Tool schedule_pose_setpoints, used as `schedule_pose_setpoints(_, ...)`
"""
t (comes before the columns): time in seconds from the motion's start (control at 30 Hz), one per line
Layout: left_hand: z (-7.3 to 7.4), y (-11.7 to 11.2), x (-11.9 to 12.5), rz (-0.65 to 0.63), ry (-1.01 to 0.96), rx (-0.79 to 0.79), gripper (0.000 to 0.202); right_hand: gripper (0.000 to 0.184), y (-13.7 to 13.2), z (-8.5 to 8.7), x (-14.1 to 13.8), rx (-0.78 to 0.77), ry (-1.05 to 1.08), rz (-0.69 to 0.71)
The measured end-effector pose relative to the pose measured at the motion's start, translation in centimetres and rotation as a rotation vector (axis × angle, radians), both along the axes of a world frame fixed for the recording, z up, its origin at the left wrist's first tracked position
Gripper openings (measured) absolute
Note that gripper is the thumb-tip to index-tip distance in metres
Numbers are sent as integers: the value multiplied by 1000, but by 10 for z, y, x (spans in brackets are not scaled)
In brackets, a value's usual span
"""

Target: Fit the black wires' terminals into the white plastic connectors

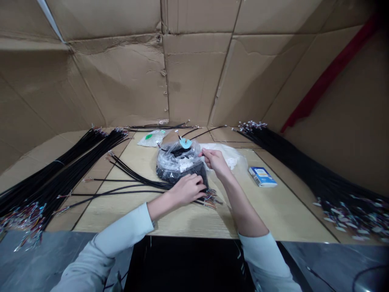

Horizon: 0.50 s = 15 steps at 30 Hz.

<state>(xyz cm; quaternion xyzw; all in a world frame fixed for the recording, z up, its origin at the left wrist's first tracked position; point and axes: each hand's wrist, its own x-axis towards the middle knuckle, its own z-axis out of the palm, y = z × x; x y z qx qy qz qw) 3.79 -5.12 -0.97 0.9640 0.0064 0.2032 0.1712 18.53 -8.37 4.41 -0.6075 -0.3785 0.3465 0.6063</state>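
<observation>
My left hand [187, 189] rests on the near side of a clear plastic bag [179, 162] holding a black bundle and small white parts; its fingers curl over black cables [133, 178] that lie across the wooden table [273, 211]. My right hand [214, 159] is closed in a pinch at the bag's right edge, gripping a thin black cable or the plastic; I cannot tell which. A teal round tag [185, 142] lies on top of the bag.
Large bundles of black cables with coloured wire ends lie at the far left [54, 174] and along the right [304, 166]. A small blue and white box [262, 177] sits right of my hands. Two more plastic bags [152, 138] lie behind. Cardboard walls [194, 73] enclose the table.
</observation>
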Motion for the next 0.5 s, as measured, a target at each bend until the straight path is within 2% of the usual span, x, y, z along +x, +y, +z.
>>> schedule_pose_setpoints(0.07, -5, -2, 2, 15, 8, 4, 27, 34, 0, 1, -1, -8, 13, 2)
schedule_pose_setpoints(0.17, -2, -2, 1, 19, -36, -101, 26, 29, -1, 3, -2, 2, 42, -31)
schedule_pose_setpoints(0.27, 9, 1, -2, 100, -183, -293, 22, 30, -1, 3, 0, 7, 71, -57)
schedule_pose_setpoints(0.4, 26, 13, -7, 290, -351, -604, 20, 33, -2, 0, 5, 43, 133, -57)
schedule_pose_setpoints(0.5, 38, 23, -10, 319, -403, -826, 27, 33, -2, -2, 5, 68, 178, -40)
